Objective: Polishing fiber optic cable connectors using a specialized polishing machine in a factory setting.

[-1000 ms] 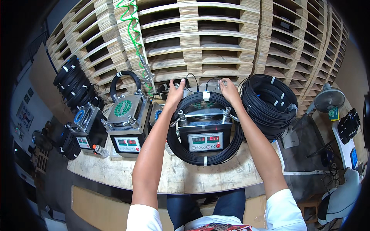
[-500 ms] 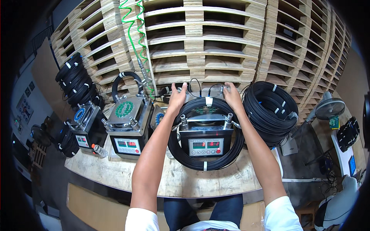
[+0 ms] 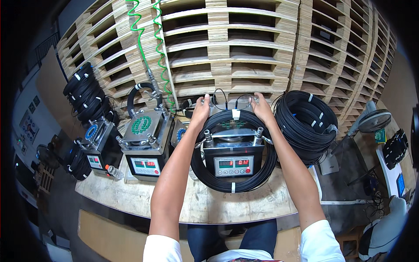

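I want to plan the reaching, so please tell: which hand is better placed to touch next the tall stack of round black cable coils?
Probably the right hand: it is close beside the stack of round black coils, while the left hand is farther left. Whether either is free, I cannot tell.

Wooden pallets (image 3: 218, 51) (stacked), a fan (image 3: 377, 121)

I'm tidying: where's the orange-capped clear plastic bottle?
The bottle is on the pale wooden table, left in the head view, beside the leftmost boxy black machine.
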Demonstrator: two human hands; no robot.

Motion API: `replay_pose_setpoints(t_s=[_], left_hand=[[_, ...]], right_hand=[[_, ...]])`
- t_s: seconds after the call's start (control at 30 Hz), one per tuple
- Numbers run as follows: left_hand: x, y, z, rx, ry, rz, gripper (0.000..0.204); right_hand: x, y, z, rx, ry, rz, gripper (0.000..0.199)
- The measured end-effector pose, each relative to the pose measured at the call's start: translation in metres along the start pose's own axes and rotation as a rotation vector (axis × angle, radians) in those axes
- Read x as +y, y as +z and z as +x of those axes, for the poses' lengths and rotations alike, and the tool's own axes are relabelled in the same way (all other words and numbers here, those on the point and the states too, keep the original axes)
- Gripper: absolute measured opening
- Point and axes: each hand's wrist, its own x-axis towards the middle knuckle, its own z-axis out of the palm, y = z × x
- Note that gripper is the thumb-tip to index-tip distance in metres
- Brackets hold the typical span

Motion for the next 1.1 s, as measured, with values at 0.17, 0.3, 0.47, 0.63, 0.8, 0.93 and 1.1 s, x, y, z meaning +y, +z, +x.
replay_pose_setpoints(t_s=[0.17,0.3,0.47,0.63,0.8,0.93,1.1], left_hand=[[0.011,0.005,-0.013,0.105,-0.024,0.103,0.088],[0.024,0.003,-0.028,0.132,0.003,0.056,0.09],[0.019,0.003,-0.02,0.089,0.003,-0.001,0.087],[0.011,0.005,-0.013,0.057,-0.032,-0.052,0.086],[0.01,0.003,-0.014,0.098,-0.029,0.024,0.086],[0.031,0.009,-0.031,0.144,-0.01,0.049,0.091],[0.025,0.0,-0.027,0.107,0.001,-0.003,0.095]], right_hand=[[0.001,-0.003,-0.005,0.013,0.033,0.133,0.059],[-0.011,-0.006,-0.007,0.03,0.08,0.115,0.065],[-0.013,-0.004,-0.003,-0.014,0.172,-0.027,0.071],[-0.006,-0.006,-0.001,-0.047,0.107,-0.061,0.063],[-0.001,-0.003,-0.004,0.016,0.001,0.033,0.06],[-0.001,-0.009,-0.004,0.029,0.037,0.107,0.063],[-0.021,-0.007,-0.011,0.036,0.078,0.097,0.063]])
